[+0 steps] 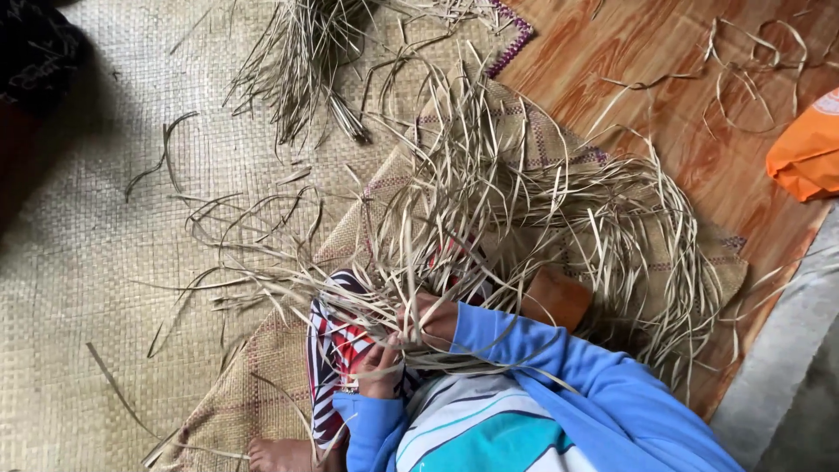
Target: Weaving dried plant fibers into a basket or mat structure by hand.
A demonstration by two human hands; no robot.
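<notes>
**Weaving the dry strips**

While both hands meet over the lap, the left hand [382,365] pinches dry strips [524,210], and the right hand [430,322] closes on more just beside it. Beyond the fingers, loose strips fan across the half-woven mat [262,367]. Interlacing seems underway; the next crossing needs a single strip separated.

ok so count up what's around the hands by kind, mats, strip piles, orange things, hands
woven mats: 2, plain mat, patterned mat
dried strip piles: 2, big tangle, small bundle
orange bag: 1
hands: 2, left hand, right hand
total: 7
</notes>
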